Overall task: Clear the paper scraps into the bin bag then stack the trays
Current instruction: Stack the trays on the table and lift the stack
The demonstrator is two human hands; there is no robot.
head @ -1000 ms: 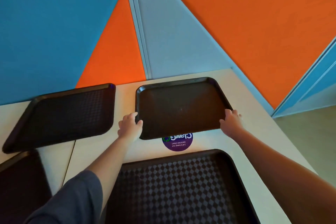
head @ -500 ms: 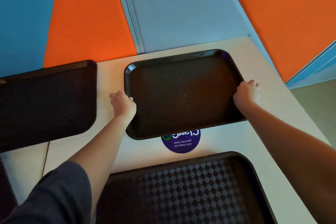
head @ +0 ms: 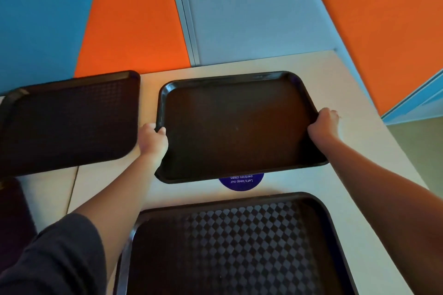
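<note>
Dark textured tray (head: 239, 246) nearest, flat on pale table (head: 359, 151), no scraps visible on it. Beyond it, smooth tray (head: 235, 127) gripped at both side rims: left hand (head: 152, 141) with thumb curled over the edge, right hand (head: 323, 124) wrapped round the opposite rim; near edge overlapping purple sticker (head: 241, 181). Third tray (head: 69, 122) further left, apart. Risk: rim slipping from a shallow grip, or clipping the nearest tray while stacking

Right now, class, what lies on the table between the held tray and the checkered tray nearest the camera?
In the head view, a round purple sticker, partly covered by the held tray, on bare table.
</note>
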